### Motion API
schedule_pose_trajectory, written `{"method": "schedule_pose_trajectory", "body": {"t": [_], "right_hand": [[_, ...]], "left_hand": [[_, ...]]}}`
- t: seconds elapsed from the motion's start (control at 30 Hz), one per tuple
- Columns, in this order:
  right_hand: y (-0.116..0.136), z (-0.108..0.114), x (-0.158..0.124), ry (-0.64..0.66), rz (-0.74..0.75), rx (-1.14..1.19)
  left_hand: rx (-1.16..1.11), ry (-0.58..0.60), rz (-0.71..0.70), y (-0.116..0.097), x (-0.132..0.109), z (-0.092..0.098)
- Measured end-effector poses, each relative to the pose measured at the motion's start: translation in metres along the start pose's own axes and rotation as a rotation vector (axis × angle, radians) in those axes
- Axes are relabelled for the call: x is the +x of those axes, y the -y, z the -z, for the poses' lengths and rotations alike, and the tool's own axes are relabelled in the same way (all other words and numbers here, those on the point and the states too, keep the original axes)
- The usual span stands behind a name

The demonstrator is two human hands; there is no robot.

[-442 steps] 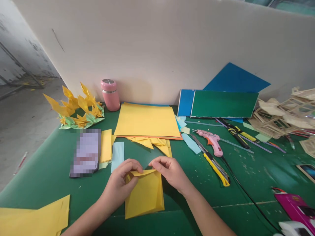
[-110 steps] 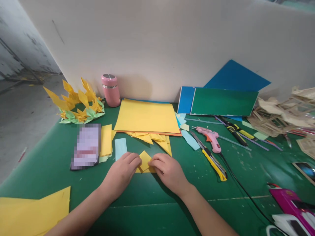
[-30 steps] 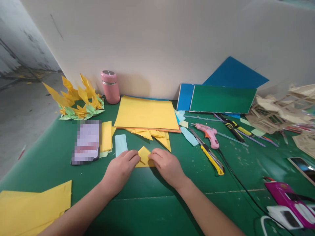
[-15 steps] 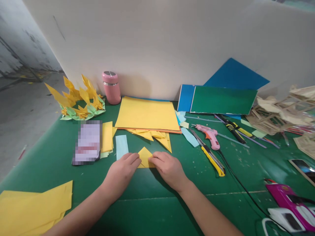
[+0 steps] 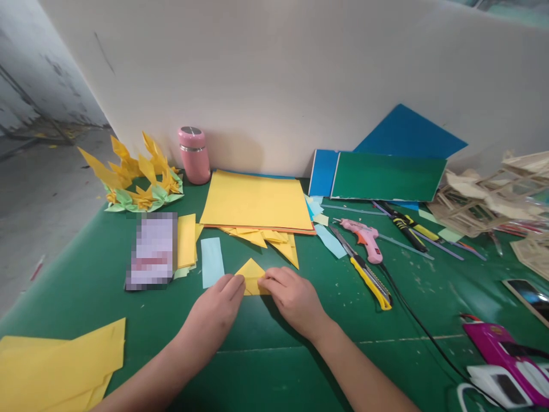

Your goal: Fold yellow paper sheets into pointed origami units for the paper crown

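Note:
A small folded piece of yellow paper (image 5: 252, 274) lies on the green table with its pointed top facing away from me. My left hand (image 5: 221, 306) pinches its left side, and my right hand (image 5: 294, 297) pinches the right side. My fingertips cover both lower corners. Just beyond the left hand lies a light blue paper strip (image 5: 211, 262). Folded yellow pieces (image 5: 283, 243) stick out from under a stack of yellow sheets (image 5: 259, 200) behind the hands.
To the right are a yellow utility knife (image 5: 371, 283), a pink glue gun (image 5: 364, 237) with its cord, and pliers (image 5: 409, 229). A phone (image 5: 154, 249), a pink flask (image 5: 195, 155) and a paper crown (image 5: 143, 177) stand left. More yellow paper (image 5: 55, 360) covers the front left corner.
My left hand has shifted slightly down and left along the paper's edge, uncovering more of the blue strip. The right hand stays about where it was.

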State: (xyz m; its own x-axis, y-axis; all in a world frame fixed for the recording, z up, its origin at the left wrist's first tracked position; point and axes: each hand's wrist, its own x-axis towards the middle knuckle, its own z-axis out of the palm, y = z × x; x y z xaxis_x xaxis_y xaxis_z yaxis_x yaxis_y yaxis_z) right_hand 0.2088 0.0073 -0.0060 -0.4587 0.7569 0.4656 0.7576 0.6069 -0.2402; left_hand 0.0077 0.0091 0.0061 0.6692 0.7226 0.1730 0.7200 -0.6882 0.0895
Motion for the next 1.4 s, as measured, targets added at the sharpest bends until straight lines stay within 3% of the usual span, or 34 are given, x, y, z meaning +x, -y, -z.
{"method": "schedule_pose_trajectory", "body": {"t": [0.2,0.33,0.43,0.57,0.77,0.9,1.0,1.2,1.4], "right_hand": [[0.003,0.000,-0.002,0.027,-0.014,-0.003],[0.010,-0.001,0.001,0.124,-0.030,-0.101],[0.014,0.000,0.004,0.166,-0.062,-0.126],[0.011,0.004,0.000,0.116,-0.108,-0.125],[0.002,0.009,-0.010,0.023,-0.168,-0.094],[0.007,0.009,-0.008,-0.009,-0.176,-0.039],[0.012,0.007,-0.005,0.024,-0.114,0.088],[0.015,0.004,-0.001,0.112,-0.058,0.177],[0.006,0.004,-0.004,0.002,0.123,0.071]], "left_hand": [[0.093,0.167,0.038,-0.018,-0.004,-0.004],[0.103,0.232,0.120,-0.026,-0.003,-0.001],[0.111,0.179,0.101,-0.024,-0.003,0.001],[0.154,0.105,0.067,-0.020,-0.008,0.001],[0.208,0.084,0.114,-0.020,-0.012,0.001],[0.195,-0.042,0.058,-0.016,-0.011,-0.003],[0.077,-0.140,0.028,-0.013,-0.006,0.001],[-0.169,-0.177,0.066,-0.012,0.006,0.018],[-0.139,-0.181,0.038,0.016,0.035,0.020]]}}
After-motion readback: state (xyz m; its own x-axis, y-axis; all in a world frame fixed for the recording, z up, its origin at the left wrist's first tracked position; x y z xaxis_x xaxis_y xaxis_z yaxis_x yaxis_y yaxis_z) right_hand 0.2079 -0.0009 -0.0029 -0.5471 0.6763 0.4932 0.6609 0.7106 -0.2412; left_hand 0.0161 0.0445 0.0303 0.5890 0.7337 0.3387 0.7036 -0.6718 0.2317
